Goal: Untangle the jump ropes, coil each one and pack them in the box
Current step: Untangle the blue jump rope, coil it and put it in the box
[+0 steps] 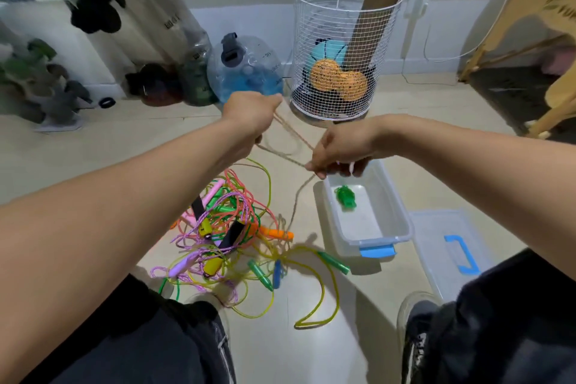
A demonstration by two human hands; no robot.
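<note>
A: Identify the largest items on the beige tiled floor (93, 150).

B: A tall white wire-mesh basket (339, 50) stands at the far side and contains orange and teal balls. A clear round water jug (246, 68) sits just beside it, to the left.

A: Locate the container.

B: The clear rectangular plastic box with blue latch (402, 221) sits open on the floor below the right hand. One coiled green jump rope (345, 196) lies inside it. The clear lid with blue handle (448, 252) lies flat just beside the box, on its right.

A: Locate the remaining ropes.

B: A tangled pile of pink, purple, green and yellow jump ropes (224, 237) lies on the floor left of the box, between the person's knees and hands.

A: State the hand condition.

B: The left hand (252, 112) is clenched around the tan braided jump rope (293, 134). The right hand (339, 146) pinches the same rope between curled fingers. The rope runs taut between both hands, then hangs down to the pile.
</note>
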